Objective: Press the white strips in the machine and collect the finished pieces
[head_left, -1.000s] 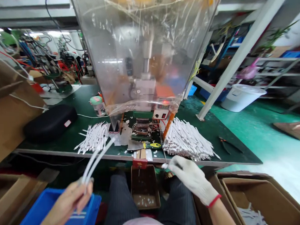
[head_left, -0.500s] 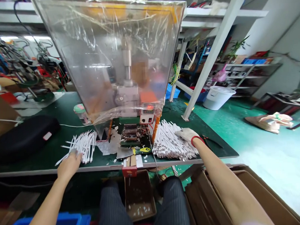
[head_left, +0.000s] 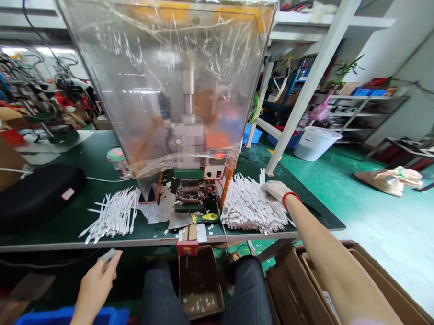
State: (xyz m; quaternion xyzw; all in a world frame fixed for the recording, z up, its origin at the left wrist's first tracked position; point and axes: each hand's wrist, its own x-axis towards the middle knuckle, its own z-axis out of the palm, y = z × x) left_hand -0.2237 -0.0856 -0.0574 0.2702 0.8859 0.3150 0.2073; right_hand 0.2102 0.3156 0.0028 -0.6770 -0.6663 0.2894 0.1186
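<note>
While a large pile of white strips (head_left: 249,206) lay right of the machine (head_left: 189,132), the gloved right hand (head_left: 276,191) touched that pile, its finger opening and hold unclear. Left of the machine lay a smaller pile (head_left: 115,215); below, the left hand (head_left: 97,281) had curled fingers, any hold unclear.

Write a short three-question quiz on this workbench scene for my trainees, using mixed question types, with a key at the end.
1. Multiple choice: Where is the gloved right hand?
A) On the black case
B) At the right-hand pile of white strips
C) Inside the white bucket

2. True or false: The scraper lies between the right-hand pile and the left-hand pile.

3. Fill in the blank: The bin partly behind the left forearm is coloured ____.

Key: 1. B; 2. True; 3. blue
</note>
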